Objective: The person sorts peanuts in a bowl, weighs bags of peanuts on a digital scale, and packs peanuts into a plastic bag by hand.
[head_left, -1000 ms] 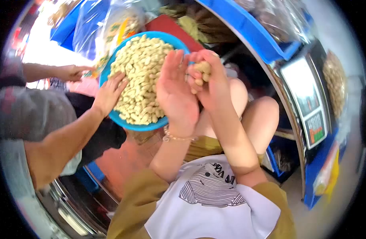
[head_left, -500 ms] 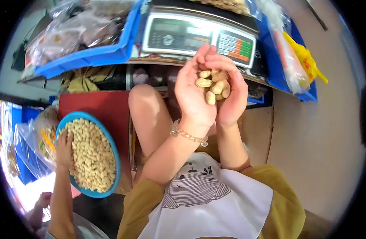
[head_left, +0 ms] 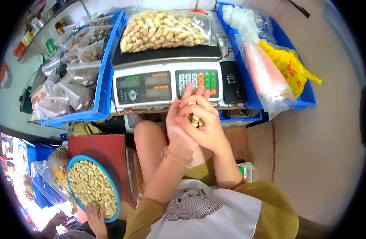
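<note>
My left hand (head_left: 178,133) and my right hand (head_left: 209,125) are cupped together in front of the scale, with several unshelled peanuts (head_left: 194,119) between them. The right hand's fingers curl over the peanuts and partly hide them; the left palm lies beneath and beside it. A beaded bracelet (head_left: 175,157) circles my left wrist. Just beyond my fingertips is a white electronic scale (head_left: 143,97) with a keypad. On its black platform lies a clear plastic bag of peanuts (head_left: 163,34).
A blue basin (head_left: 118,195) full of peanuts sits lower left, another person's hand (head_left: 96,218) at its near edge. Blue trays (head_left: 106,79) flank the scale, holding bagged goods (head_left: 85,71) and a yellow bag (head_left: 286,67). A black phone (head_left: 232,85) lies right of the scale.
The view has tilted up, showing the whole scale and bag. My open cupped hands have folded together over the peanuts. The other person's hand has moved to the basin's near edge.
</note>
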The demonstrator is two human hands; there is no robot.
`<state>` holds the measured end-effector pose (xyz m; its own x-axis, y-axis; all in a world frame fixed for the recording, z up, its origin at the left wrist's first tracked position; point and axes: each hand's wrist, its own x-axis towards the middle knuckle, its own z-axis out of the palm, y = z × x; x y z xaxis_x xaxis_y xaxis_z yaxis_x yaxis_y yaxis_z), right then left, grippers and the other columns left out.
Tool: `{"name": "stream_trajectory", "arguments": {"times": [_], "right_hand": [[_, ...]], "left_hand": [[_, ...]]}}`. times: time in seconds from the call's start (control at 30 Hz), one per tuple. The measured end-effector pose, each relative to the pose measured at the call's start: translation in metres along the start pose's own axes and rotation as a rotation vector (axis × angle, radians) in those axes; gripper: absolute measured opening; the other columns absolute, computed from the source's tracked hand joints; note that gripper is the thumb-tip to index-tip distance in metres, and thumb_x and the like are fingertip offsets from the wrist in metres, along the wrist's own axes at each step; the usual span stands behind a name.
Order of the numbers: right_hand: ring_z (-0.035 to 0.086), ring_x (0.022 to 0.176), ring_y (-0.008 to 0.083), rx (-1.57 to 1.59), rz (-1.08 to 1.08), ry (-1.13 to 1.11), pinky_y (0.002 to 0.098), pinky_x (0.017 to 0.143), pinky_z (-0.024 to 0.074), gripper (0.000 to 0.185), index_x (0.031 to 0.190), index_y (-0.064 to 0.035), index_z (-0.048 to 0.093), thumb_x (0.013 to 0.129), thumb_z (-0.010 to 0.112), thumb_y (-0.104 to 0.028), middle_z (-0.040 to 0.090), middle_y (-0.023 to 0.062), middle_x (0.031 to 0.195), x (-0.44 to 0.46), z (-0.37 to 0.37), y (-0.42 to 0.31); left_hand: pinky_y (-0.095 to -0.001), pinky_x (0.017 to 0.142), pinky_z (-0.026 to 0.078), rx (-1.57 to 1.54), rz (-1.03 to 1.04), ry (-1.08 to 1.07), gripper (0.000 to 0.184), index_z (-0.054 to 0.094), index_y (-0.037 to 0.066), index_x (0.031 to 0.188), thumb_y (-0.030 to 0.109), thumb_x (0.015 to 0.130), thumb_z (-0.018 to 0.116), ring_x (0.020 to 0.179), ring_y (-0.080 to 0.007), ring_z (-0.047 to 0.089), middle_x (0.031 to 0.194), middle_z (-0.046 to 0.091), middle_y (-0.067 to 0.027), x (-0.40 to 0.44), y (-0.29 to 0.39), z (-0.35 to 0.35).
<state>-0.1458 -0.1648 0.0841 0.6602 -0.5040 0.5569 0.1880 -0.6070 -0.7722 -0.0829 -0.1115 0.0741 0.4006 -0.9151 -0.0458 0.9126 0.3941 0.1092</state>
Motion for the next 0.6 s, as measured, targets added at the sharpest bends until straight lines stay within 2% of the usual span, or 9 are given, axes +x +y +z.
{"name": "stream_trajectory", "arguments": {"times": [0.07,0.17,0.3,0.33,0.43,0.47,0.57,0.6], "right_hand": [[0.061,0.081,0.0213,-0.057,-0.019,-0.036,0.0307,0.071,0.0476,0.011,0.074,-0.0003,0.063,0.071,0.073,-0.001,0.061,0.0090,0.089,0.003,-0.017,0.008],[0.060,0.076,0.0237,-0.080,-0.009,0.029,0.0329,0.069,0.0477,0.011,0.072,-0.0009,0.062,0.071,0.072,-0.005,0.060,0.0092,0.086,0.004,-0.028,0.020],[0.059,0.070,0.0269,-0.119,0.017,0.097,0.0358,0.065,0.0478,0.014,0.069,-0.0016,0.061,0.072,0.071,-0.011,0.058,0.0096,0.082,0.001,-0.034,0.035],[0.058,0.065,0.0196,-0.117,0.001,0.160,0.0291,0.060,0.0463,0.019,0.061,0.0005,0.058,0.070,0.075,-0.002,0.059,0.0066,0.075,0.006,-0.034,0.036],[0.056,0.063,0.0179,-0.075,0.007,0.251,0.0282,0.058,0.0443,0.021,0.061,0.0009,0.057,0.070,0.075,-0.002,0.058,0.0076,0.073,0.023,-0.038,0.036],[0.057,0.061,0.0193,-0.021,-0.009,0.335,0.0294,0.057,0.0444,0.020,0.063,0.0004,0.055,0.075,0.071,0.001,0.057,0.0080,0.067,0.032,-0.038,0.034],[0.056,0.062,0.0157,0.364,0.159,0.490,0.0280,0.055,0.0439,0.021,0.065,0.0001,0.055,0.083,0.067,-0.003,0.059,0.0059,0.069,0.054,-0.044,0.044],[0.055,0.062,0.0150,0.732,0.243,0.533,0.0277,0.054,0.0435,0.020,0.069,-0.0008,0.054,0.086,0.064,-0.006,0.057,0.0044,0.068,0.065,-0.049,0.044]], "left_hand": [[-0.0441,0.116,0.020,-0.038,-0.059,-0.024,0.059,0.026,0.003,0.148,0.037,0.099,0.018,0.140,-0.0313,0.025,0.150,0.029,-0.0187,0.008,-0.010,-0.001],[-0.0448,0.117,0.017,-0.060,-0.112,-0.035,0.060,0.024,0.004,0.148,0.037,0.099,0.015,0.142,-0.0318,0.023,0.151,0.027,-0.0191,0.021,-0.021,-0.004],[-0.0438,0.115,0.024,-0.059,-0.165,0.052,0.060,0.029,0.001,0.145,0.037,0.100,0.013,0.139,-0.0366,0.027,0.149,0.031,-0.0204,0.035,-0.029,-0.006],[-0.0421,0.113,0.028,0.149,-0.122,0.152,0.057,0.034,0.000,0.142,0.034,0.101,0.016,0.135,-0.0329,0.034,0.143,0.038,-0.0193,0.033,-0.030,0.009],[-0.0397,0.109,0.032,0.064,-0.114,0.231,0.053,0.040,0.000,0.137,0.032,0.101,0.020,0.125,-0.0266,0.043,0.135,0.045,-0.0163,0.054,-0.029,0.002],[-0.0376,0.107,0.033,0.089,-0.109,0.232,0.050,0.041,0.001,0.135,0.033,0.101,0.024,0.118,-0.0217,0.046,0.129,0.048,-0.0132,0.060,-0.024,0.003],[-0.0364,0.106,0.032,0.151,-0.101,0.169,0.051,0.038,0.001,0.137,0.035,0.100,0.027,0.118,-0.0208,0.045,0.127,0.048,-0.0116,0.063,-0.019,0.045],[-0.0349,0.106,0.031,0.203,-0.041,0.143,0.051,0.038,0.002,0.136,0.037,0.099,0.033,0.117,-0.0214,0.043,0.125,0.045,-0.0106,0.067,-0.017,0.052]]}}
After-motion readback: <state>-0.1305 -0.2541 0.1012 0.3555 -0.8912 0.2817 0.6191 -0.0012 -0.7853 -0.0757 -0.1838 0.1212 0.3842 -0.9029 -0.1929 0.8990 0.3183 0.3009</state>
